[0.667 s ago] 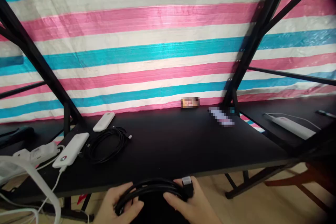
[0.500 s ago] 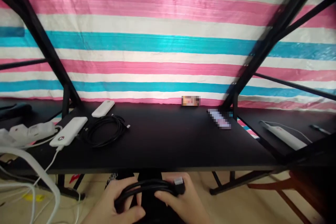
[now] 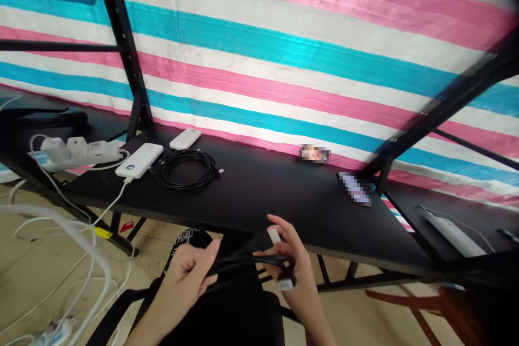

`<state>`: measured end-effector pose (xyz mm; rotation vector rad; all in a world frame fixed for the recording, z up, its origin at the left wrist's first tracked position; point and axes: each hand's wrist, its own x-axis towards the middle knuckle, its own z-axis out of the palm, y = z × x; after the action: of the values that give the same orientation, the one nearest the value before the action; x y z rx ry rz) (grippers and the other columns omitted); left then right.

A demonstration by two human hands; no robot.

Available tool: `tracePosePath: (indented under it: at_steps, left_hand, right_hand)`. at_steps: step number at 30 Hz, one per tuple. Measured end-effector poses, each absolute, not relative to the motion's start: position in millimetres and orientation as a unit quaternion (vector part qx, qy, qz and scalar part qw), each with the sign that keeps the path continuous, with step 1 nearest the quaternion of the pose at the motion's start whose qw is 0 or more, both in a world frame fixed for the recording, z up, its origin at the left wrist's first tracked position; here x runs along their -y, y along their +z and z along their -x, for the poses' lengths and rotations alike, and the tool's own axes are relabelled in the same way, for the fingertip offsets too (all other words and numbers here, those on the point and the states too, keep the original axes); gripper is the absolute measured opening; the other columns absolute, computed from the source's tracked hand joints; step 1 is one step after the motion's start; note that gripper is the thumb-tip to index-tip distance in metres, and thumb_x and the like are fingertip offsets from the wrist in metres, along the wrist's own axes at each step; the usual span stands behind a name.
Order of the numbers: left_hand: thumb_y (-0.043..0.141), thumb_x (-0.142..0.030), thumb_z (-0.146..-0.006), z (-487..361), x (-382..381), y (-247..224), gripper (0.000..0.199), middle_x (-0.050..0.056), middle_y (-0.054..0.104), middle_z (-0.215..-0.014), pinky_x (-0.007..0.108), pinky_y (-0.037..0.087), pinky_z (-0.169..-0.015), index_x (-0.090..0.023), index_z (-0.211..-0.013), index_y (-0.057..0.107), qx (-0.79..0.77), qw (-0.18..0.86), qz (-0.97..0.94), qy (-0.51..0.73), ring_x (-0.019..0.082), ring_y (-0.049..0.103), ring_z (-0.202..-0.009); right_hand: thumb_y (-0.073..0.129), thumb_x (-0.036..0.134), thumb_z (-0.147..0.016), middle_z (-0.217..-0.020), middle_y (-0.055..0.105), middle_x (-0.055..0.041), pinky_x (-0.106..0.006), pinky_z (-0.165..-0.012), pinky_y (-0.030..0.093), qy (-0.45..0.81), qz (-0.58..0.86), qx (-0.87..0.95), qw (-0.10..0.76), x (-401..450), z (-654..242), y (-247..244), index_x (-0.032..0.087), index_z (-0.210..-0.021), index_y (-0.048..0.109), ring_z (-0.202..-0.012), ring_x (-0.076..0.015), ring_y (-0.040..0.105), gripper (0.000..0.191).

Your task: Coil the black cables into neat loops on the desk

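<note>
A bundled black cable [image 3: 243,264] with light-coloured connector ends is stretched between my two hands, above my lap and in front of the desk edge. My left hand [image 3: 190,273] grips one end of the bundle, thumb on top. My right hand [image 3: 294,259] holds the other end near the connectors, its index finger raised and partly extended. On the black desk [image 3: 251,200], a coiled black cable [image 3: 188,169] lies near two white power banks, one [image 3: 140,161] with a white cord plugged in and the other [image 3: 185,139] farther back.
White chargers and a power strip [image 3: 77,152] sit at the left with loose white cords. A blurred-out phone-like object [image 3: 354,189] and a small item [image 3: 315,153] lie at the right and back. Black metal frame legs [image 3: 125,48] flank the desk. A wooden chair [image 3: 421,303] stands lower right.
The view has shifted and tilted. My hands have moved farther apart with the cable bundle, which looks more stretched out, and my right fingers have lifted.
</note>
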<state>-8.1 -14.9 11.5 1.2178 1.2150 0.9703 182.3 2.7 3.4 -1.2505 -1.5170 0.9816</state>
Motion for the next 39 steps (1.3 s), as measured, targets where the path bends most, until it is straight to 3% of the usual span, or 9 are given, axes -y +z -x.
tracePosePath:
  at_steps: [3, 7, 10, 12, 18, 21, 25, 30, 39]
  left_hand:
    - [0.040, -0.058, -0.086, 13.9, 14.3, 9.1, 0.065, -0.004, 0.022, -0.033, 0.029, 0.016, -0.043, -0.023, -0.035, 0.020, -0.530, 0.527, -0.476, 0.463, 0.007, 0.021, -0.033]
    - [0.047, -0.050, -0.085, 22.9, 8.6, 4.2, 0.058, -0.004, 0.028, -0.032, 0.026, 0.020, -0.043, -0.020, -0.037, 0.039, -0.536, 0.503, -0.468, 0.491, 0.008, 0.027, -0.033]
    - [0.060, -0.043, -0.081, 31.1, 4.3, 1.5, 0.023, -0.007, 0.042, -0.042, 0.022, 0.030, -0.044, -0.020, -0.081, 0.064, -0.511, 0.514, -0.497, 0.477, 0.010, 0.039, -0.039]
    - [0.058, -0.040, -0.084, 34.0, 2.8, -0.2, 0.034, -0.008, 0.048, -0.046, 0.022, 0.037, -0.050, -0.022, -0.113, 0.058, -0.496, 0.530, -0.522, 0.448, 0.012, 0.045, -0.043]
    - [0.043, -0.047, -0.092, 33.6, 2.4, -9.0, 0.044, -0.006, 0.052, -0.051, 0.022, 0.039, -0.047, -0.020, -0.126, 0.049, -0.486, 0.576, -0.494, 0.434, 0.012, 0.048, -0.044]
    - [0.040, -0.049, -0.093, 34.8, 4.3, -11.3, 0.043, -0.004, 0.054, -0.052, 0.023, 0.043, -0.053, -0.019, -0.119, 0.056, -0.473, 0.592, -0.496, 0.423, 0.013, 0.052, -0.050]
    - [0.044, -0.053, -0.090, 32.8, 10.4, -9.8, 0.041, -0.003, 0.051, -0.048, 0.024, 0.044, -0.054, -0.018, -0.091, 0.066, -0.435, 0.653, -0.486, 0.385, 0.014, 0.052, -0.048]
    - [0.044, -0.062, -0.085, 16.0, 16.8, -7.4, 0.046, -0.009, 0.033, -0.048, 0.020, 0.020, -0.034, -0.020, -0.074, 0.058, -0.468, 0.660, -0.486, 0.330, 0.006, 0.024, -0.033]
    - [0.032, -0.056, -0.092, -12.4, 27.4, 7.3, 0.049, -0.007, 0.037, -0.046, 0.024, 0.030, -0.047, -0.021, -0.061, 0.045, -0.526, 0.526, -0.622, 0.247, 0.012, 0.040, -0.042]
  right_hand:
    - [0.061, 0.036, -0.083, -0.064, 0.057, 0.0004, -0.020, -0.048, 0.039, 0.425, 0.512, 0.619, 0.417, -4.6, -173.8, -0.6, 0.018, -0.091, 0.063, -0.051, -0.0108, 0.050, 0.019]
    - [0.063, 0.039, -0.081, -0.062, 0.058, -0.0017, -0.020, -0.049, 0.039, 0.439, 0.512, 0.625, 0.393, -7.4, -167.6, 2.3, 0.016, -0.072, 0.062, -0.054, -0.0121, 0.051, 0.025]
    - [0.062, 0.041, -0.082, -0.057, 0.050, 0.0016, -0.019, -0.043, 0.034, 0.417, 0.537, 0.609, 0.409, -10.1, -167.5, 8.6, 0.016, -0.071, 0.061, -0.046, -0.0084, 0.041, 0.027]
    - [0.062, 0.041, -0.082, -0.053, 0.044, 0.0036, -0.019, -0.040, 0.029, 0.414, 0.548, 0.595, 0.417, -10.9, -167.5, 11.5, 0.016, -0.070, 0.061, -0.043, -0.0067, 0.034, 0.027]
    - [0.065, 0.045, -0.079, -0.046, 0.038, 0.0055, -0.019, -0.037, 0.025, 0.453, 0.543, 0.577, 0.409, -7.1, -165.6, 8.5, 0.016, -0.068, 0.065, -0.038, -0.0054, 0.030, 0.030]
    - [0.066, 0.043, -0.077, -0.048, 0.045, 0.0037, -0.019, -0.036, 0.027, 0.453, 0.541, 0.575, 0.414, -4.8, -167.8, 6.2, 0.017, -0.068, 0.068, -0.037, -0.0056, 0.033, 0.028]
    - [0.067, 0.038, -0.074, -0.050, 0.048, 0.0029, -0.019, -0.035, 0.028, 0.451, 0.526, 0.570, 0.441, 0.0, -173.9, 7.0, 0.017, -0.064, 0.066, -0.037, -0.0061, 0.036, 0.024]
    - [0.064, 0.037, -0.077, -0.051, 0.047, 0.0040, -0.019, -0.040, 0.031, 0.466, 0.526, 0.570, 0.426, 11.0, -181.5, 11.6, 0.017, -0.070, 0.062, -0.041, -0.0072, 0.039, 0.021]
    - [0.067, 0.035, -0.078, -0.056, 0.058, 0.0011, -0.021, -0.050, 0.035, 0.419, 0.519, 0.650, 0.365, 34.4, -178.1, 13.9, 0.016, -0.066, 0.066, -0.052, -0.0103, 0.048, 0.022]
